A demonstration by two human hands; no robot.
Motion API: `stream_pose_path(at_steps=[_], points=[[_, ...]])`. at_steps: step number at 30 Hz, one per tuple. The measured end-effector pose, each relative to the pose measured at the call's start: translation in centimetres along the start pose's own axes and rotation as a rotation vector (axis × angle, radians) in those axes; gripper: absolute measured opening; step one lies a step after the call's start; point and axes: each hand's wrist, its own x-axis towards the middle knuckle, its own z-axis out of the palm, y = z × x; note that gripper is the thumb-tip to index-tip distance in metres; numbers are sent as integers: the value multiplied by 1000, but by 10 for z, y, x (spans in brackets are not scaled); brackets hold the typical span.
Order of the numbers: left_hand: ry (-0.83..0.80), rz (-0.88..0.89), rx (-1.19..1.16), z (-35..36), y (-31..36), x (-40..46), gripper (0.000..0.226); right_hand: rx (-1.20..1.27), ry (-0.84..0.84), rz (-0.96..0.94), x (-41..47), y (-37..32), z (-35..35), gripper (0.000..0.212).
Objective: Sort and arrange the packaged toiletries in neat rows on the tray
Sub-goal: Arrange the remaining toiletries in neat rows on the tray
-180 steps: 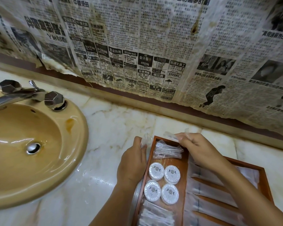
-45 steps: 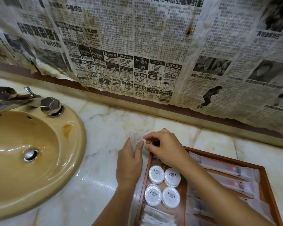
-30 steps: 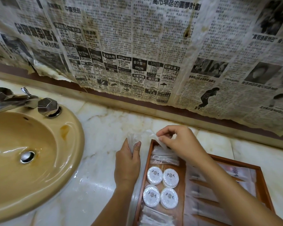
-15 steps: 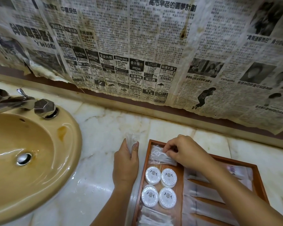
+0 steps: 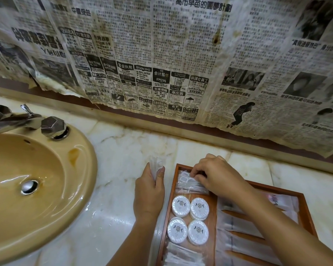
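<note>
A wooden tray [image 5: 307, 212] lies on the marble counter at the lower right. In its far left corner sits a pile of clear plastic packets [image 5: 188, 186]. My right hand [image 5: 217, 174] is curled over that pile, its fingertips pinching the top packet. Just left of the tray, my left hand [image 5: 149, 191] holds a small bunch of clear packets [image 5: 155, 166] upright above the counter. Several round white soaps [image 5: 188, 219] lie in two rows in the tray's left column. Long clear sachets [image 5: 238, 244] lie in rows in the right column, partly hidden by my right forearm.
A tan sink basin [image 5: 27, 187] with a chrome tap [image 5: 52, 126] fills the left side. The marble counter [image 5: 119, 154] runs between the sink and the tray. Stained newspaper [image 5: 161, 64] covers the wall behind, and more clear packets [image 5: 183, 256] lie at the tray's near left.
My right hand came down from above the tray's far corner onto the pile of clear packets. My left hand stayed beside the tray with its bunch of packets.
</note>
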Motion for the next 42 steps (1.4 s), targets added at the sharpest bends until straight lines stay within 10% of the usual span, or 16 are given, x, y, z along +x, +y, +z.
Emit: stream_pose_path(at_steps=[34, 42], points=[[14, 29, -35, 1, -6, 2, 63, 872, 280, 287, 19, -44, 4, 4], [4, 21, -15, 0, -4, 0, 74, 427, 501, 102, -7, -21, -22, 11]])
